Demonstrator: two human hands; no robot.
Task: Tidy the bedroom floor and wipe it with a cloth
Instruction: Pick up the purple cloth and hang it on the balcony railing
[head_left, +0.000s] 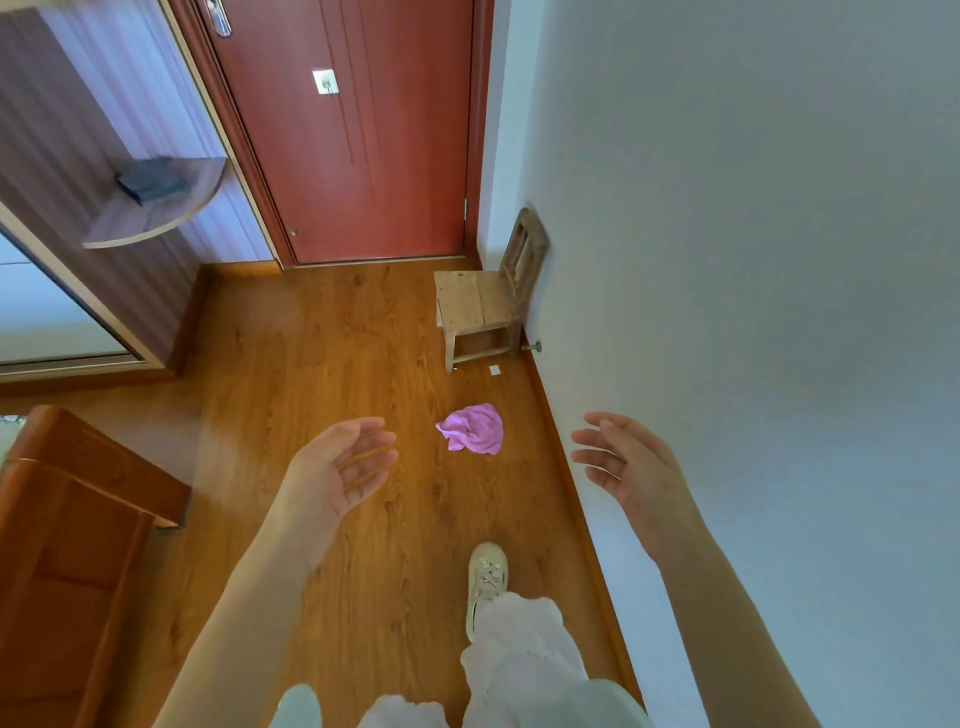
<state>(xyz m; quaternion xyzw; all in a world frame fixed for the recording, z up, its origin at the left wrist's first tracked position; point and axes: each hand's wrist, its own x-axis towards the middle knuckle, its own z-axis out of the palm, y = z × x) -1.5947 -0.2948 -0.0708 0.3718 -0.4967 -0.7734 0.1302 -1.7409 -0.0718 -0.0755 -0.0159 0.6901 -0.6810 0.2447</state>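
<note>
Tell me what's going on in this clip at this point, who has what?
A person stands on a wooden bedroom floor with both hands raised and holding nothing: the left hand is palm-up with relaxed fingers, and the right hand is open near the white wall. A crumpled pink cloth lies on the floor ahead, not yet picked up. Beyond it a small wooden chair stands against the wall by the closed red door, with a small white scrap on the floor beside it.

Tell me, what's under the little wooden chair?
Under the little wooden chair only bare floor shows between its legs. The seat hides the back part. A small white scrap lies just outside.
</note>
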